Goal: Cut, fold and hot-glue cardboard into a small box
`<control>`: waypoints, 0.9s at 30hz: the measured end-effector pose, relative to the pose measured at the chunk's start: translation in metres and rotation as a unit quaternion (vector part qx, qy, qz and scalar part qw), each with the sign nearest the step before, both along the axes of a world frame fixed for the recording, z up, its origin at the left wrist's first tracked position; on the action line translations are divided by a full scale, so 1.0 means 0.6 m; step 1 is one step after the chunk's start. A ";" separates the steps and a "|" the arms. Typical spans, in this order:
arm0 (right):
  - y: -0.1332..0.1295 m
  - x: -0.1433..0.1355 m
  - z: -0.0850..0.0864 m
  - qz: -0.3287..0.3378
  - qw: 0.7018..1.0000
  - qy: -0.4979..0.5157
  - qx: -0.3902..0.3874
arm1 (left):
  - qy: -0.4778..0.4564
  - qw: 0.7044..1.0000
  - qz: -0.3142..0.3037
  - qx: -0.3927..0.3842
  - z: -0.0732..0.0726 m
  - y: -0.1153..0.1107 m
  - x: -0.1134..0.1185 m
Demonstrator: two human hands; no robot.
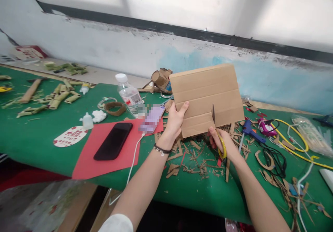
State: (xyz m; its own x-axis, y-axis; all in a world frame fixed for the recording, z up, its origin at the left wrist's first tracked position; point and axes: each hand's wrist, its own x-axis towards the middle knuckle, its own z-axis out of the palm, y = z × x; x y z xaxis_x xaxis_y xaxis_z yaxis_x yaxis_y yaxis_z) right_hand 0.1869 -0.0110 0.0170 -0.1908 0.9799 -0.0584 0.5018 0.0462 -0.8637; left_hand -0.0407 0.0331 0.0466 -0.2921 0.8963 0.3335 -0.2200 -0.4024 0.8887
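Note:
A flat, creased sheet of brown cardboard [205, 89] is held up tilted above the table. My left hand [177, 117] grips its lower left edge, thumb on the near face and the other fingers hidden behind. In my right hand [221, 143] are yellow-handled scissors [222, 145], fingers wrapped round the handles. One dark blade shows in front of the cardboard, in a slit rising from the lower edge. Below lie many cardboard scraps [200, 162] on the green tabletop [182, 190].
Left of my hands are a black phone [113, 141] on red paper [85, 159], a charging phone [152, 119] and a water bottle [128, 95]. To the right lie a blue glue gun [251, 131], a purple device [267, 127], cables and bagged sticks [313, 135]. Bamboo pieces [59, 98] and a hammer [31, 90] lie far left.

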 end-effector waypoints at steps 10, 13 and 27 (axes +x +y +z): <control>-0.002 -0.002 0.013 0.019 0.999 0.029 -0.028 | 0.043 0.997 0.020 0.053 0.002 0.006 -0.002; -0.004 -0.003 0.022 0.024 0.999 0.034 -0.029 | -0.001 0.999 -0.035 0.022 0.008 -0.002 -0.002; 0.003 0.014 0.020 0.041 0.998 -0.032 0.022 | -0.085 0.982 -0.167 -0.037 0.030 -0.030 0.004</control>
